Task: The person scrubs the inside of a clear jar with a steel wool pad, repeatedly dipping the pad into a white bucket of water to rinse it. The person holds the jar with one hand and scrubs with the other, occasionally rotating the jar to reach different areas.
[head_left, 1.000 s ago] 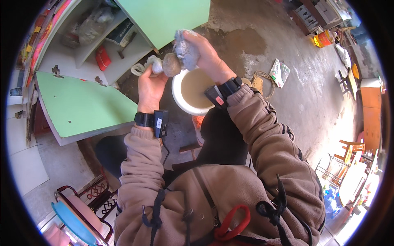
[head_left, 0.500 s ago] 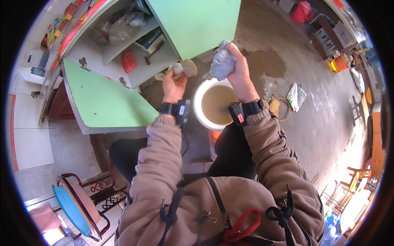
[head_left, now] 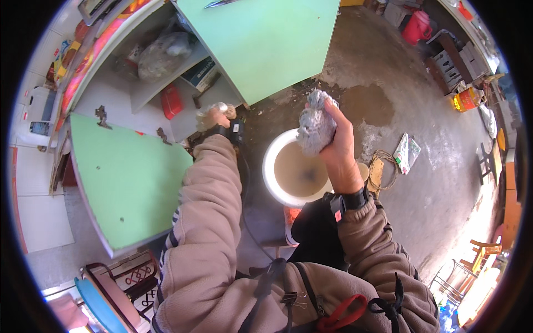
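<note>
Concrete floor (head_left: 427, 194), open green cabinet (head_left: 261, 50).
We clench a grey rag (head_left: 316, 126) in our right hand (head_left: 342, 147) over the bucket (head_left: 268, 171), presumably catching drips; our left hand (head_left: 215, 118), blurred, holds a pale lump (head_left: 221, 106) by the cabinet.

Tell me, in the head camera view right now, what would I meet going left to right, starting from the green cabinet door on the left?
Left green cabinet door, left hand, grey cloth, right hand gripping that cloth, green-and-white packet on the floor, bottle with a red-and-yellow look.
</note>
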`<act>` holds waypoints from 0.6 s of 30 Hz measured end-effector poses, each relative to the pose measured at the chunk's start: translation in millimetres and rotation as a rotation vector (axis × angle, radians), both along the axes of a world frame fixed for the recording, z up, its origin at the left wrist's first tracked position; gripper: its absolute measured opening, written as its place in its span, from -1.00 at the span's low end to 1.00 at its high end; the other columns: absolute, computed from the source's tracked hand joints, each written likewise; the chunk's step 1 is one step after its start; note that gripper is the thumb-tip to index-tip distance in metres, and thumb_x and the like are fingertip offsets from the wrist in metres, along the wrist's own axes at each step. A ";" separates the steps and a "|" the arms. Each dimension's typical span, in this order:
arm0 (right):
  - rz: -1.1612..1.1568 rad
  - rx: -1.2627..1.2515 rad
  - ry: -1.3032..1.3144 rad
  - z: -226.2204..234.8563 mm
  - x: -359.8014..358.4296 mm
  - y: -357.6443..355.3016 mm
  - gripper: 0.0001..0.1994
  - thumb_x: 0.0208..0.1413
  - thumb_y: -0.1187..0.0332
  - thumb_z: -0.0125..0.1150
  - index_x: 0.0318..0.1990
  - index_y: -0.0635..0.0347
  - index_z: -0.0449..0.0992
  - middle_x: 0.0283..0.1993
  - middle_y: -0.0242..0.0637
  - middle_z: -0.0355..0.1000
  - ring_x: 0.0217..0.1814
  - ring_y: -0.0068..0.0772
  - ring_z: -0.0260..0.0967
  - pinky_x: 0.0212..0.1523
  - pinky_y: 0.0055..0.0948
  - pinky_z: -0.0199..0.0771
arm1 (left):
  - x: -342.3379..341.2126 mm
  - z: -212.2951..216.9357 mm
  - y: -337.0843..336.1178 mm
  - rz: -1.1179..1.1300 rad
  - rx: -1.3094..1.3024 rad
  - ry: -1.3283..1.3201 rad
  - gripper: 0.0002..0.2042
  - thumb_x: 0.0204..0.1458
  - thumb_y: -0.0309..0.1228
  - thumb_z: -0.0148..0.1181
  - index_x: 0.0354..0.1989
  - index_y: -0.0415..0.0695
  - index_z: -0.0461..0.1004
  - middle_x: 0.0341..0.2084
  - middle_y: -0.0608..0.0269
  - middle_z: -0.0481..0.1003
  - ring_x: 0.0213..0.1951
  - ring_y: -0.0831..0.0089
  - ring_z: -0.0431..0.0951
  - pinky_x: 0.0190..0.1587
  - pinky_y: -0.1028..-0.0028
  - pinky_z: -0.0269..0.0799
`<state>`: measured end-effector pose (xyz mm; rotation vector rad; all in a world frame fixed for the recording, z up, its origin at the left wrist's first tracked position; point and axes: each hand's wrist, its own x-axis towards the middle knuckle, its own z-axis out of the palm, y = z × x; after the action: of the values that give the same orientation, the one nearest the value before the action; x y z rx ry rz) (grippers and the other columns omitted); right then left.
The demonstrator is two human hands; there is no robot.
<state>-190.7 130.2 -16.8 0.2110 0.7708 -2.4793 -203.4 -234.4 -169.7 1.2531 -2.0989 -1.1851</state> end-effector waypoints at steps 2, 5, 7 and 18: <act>0.023 -0.030 -0.029 -5.0 -5.3 -4.4 -0.70 0.47 0.24 0.20 0.22 0.13 0.60 -0.02 -0.29 0.63 -0.09 -0.36 0.59 -0.13 -0.27 0.66 | -24.5 7.4 -23.4 -0.071 -0.061 -0.099 -0.74 0.26 -0.30 0.39 0.08 -0.02 0.68 -0.03 0.19 0.72 0.03 0.28 0.71 0.10 0.26 0.62; 0.000 0.025 -0.034 -11.1 -11.0 -10.6 -0.63 0.48 0.15 0.25 0.24 0.22 0.59 0.08 -0.13 0.65 0.04 -0.22 0.63 0.10 -0.20 0.68 | -73.4 12.6 -56.5 0.232 0.800 0.614 -0.77 0.30 -0.27 0.39 0.08 0.03 0.68 -0.04 0.26 0.72 -0.01 0.37 0.69 0.06 0.31 0.59; -0.005 0.082 0.004 -13.9 -13.0 -16.3 -0.60 0.47 0.14 0.25 0.26 0.22 0.58 0.11 -0.12 0.65 0.09 -0.21 0.62 0.15 -0.19 0.67 | -95.2 9.1 -83.0 0.121 0.889 0.613 -0.77 0.30 -0.30 0.39 0.08 0.04 0.66 -0.08 0.33 0.70 -0.07 0.41 0.65 0.00 0.32 0.50; 0.078 0.116 0.083 -18.4 -9.8 -25.9 -0.58 0.44 0.18 0.28 0.29 0.24 0.57 0.13 -0.13 0.64 0.10 -0.22 0.61 0.18 -0.19 0.66 | -67.8 -39.6 -85.3 0.299 0.950 0.450 -0.77 0.26 -0.34 0.39 0.06 0.18 0.60 -0.08 0.48 0.52 -0.09 0.52 0.47 0.02 0.41 0.53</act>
<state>-200.4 104.3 -35.1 0.1182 0.9405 -2.3849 -271.2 -319.7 -209.3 1.3900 -0.9608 -2.1590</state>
